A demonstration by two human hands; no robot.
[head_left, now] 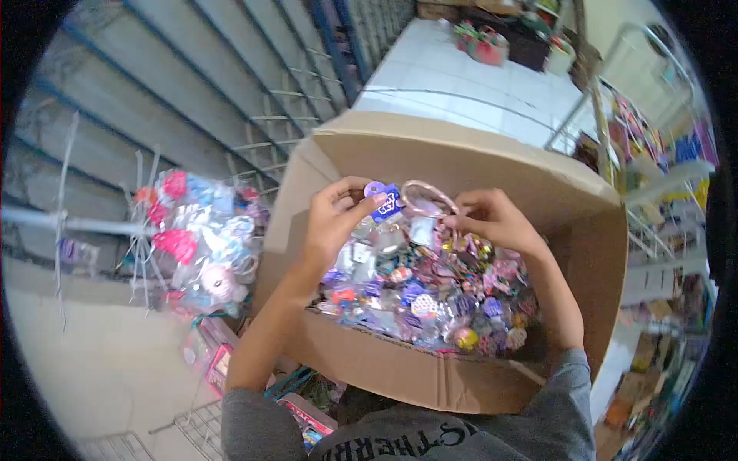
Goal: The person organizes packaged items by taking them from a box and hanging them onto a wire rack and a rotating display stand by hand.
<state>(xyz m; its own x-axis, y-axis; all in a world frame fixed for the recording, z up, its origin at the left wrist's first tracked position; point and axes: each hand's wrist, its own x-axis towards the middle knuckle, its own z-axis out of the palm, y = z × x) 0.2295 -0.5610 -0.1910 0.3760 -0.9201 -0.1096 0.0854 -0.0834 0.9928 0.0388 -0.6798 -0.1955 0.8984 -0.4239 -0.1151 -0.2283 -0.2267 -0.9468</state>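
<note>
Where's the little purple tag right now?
In the head view, the purple tag is just left of the picture's centre, pinched in the left hand, above the things in the cardboard box and beside the pinkish hoop.

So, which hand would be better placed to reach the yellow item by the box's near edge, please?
Probably the right hand: it is nearer the yellow item, though it holds a pinkish ring; the left hand holds a blue tag.

A small blue-purple tag with white lettering and a tilted, shiny pinkish hoop, both over the cardboard box.
</note>
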